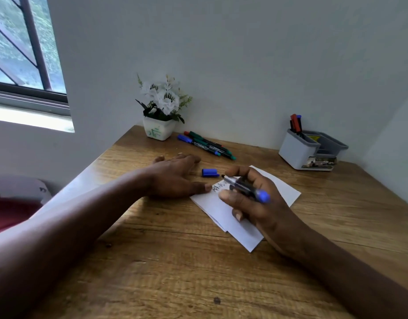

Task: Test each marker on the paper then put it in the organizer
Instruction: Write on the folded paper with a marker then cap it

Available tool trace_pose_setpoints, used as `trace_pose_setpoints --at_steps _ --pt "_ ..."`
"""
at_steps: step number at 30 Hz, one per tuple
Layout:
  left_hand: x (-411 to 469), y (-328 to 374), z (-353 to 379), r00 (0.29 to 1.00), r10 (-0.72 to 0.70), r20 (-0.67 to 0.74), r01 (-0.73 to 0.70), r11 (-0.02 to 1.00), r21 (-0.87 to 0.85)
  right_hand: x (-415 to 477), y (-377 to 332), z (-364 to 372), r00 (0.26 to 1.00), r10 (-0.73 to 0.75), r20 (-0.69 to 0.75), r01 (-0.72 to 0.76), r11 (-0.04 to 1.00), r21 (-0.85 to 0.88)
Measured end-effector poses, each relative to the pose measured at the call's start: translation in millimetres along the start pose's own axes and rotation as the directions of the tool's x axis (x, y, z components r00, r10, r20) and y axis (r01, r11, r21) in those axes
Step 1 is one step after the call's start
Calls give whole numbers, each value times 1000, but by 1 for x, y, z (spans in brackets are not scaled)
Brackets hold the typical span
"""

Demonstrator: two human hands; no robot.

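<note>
Blue marker (243, 187) is uncapped in the right hand (255, 206), fingers (228, 195) clamped round it pen-style, tip at the scribbles on the paper (212, 208). Left hand (173, 178) lies flat, fingers straight, thumb pinning the sheet so it won't slide. Cap (209, 172) waits on the tabletop (175, 261) nearby.

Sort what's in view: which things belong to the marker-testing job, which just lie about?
Job: blue-ended marker held by right hand; loose blue cap; scribbled white paper touched by left hand; pile of capped markers; grey-white plastic organizer.
Lying about: white flowers in white pot; window.
</note>
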State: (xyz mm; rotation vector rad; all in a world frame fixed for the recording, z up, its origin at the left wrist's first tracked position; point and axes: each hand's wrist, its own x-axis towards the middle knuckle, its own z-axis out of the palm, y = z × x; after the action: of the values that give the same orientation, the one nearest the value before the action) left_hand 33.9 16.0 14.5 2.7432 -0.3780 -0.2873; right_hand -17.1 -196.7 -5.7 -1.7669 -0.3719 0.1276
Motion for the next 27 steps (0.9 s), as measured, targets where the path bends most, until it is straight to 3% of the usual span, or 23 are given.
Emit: trace_pose_setpoints --at_steps 7,13,18,27 --pt "3 -2 -2 1000 12 14 -13 999 31 3 -15 10 1000 -15 5 16 997 -77" --pt "1 1 -3 1000 -4 16 4 1000 -3 12 -14 10 995 98 20 -95 991 -91" --pt "0 2 -3 1000 -7 13 7 1000 -9 9 -5 11 995 -101 -6 91 921 -380" --pt "1 1 -2 1000 0 17 0 1000 -5 11 1 11 985 -170 10 161 909 -386"
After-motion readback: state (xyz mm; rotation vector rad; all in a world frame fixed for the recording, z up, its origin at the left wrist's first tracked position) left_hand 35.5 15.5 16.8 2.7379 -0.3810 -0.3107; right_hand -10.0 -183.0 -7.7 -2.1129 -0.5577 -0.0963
